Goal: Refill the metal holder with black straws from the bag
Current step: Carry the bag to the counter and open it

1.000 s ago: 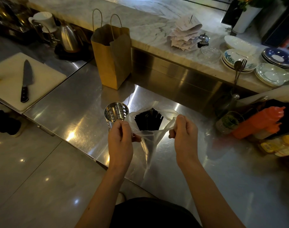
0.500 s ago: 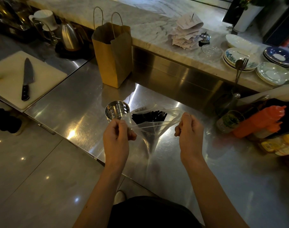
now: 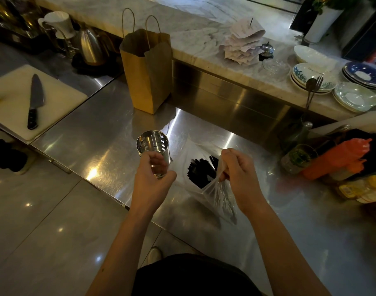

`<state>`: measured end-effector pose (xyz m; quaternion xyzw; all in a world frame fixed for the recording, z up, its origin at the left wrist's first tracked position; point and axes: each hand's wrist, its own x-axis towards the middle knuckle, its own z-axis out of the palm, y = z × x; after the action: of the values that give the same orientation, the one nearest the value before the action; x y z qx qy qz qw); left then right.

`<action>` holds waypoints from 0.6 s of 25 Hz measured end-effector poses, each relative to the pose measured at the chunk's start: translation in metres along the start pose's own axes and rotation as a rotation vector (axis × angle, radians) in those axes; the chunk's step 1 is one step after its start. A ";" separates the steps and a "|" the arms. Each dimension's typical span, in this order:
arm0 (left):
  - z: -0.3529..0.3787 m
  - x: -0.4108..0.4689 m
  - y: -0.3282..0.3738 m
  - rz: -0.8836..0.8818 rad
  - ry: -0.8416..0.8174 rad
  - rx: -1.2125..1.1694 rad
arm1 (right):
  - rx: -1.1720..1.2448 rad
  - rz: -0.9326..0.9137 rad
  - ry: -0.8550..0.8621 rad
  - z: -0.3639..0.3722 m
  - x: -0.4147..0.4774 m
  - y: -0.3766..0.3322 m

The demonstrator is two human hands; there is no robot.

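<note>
Our right hand (image 3: pixel 234 174) pinches the clear bag (image 3: pixel 212 189) at its top edge. The straws (image 3: pixel 201 173) stand inside it, at three o'clock from the cup (image 3: pixel 153 149). Our left hand (image 3: pixel 153 178) is half curled by the cup, holding nothing. With one pinch, the floppy bag could tip and spill straws on the desk (image 3: pixel 93 129).

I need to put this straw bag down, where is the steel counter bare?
Bare steel counter lies between the cutting board, paper bag and metal holder, and in front of your right hand. Crowded at right: sauce bottles.
</note>
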<state>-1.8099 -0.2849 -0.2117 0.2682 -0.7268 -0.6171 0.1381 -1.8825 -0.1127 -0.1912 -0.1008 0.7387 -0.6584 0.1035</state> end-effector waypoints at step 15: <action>0.001 0.000 0.007 0.059 -0.058 0.024 | -0.275 0.085 -0.227 -0.013 0.002 -0.005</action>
<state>-1.8120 -0.2840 -0.2051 0.2302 -0.7456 -0.6113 0.1319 -1.8883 -0.1013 -0.1851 -0.1561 0.8089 -0.5307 0.1992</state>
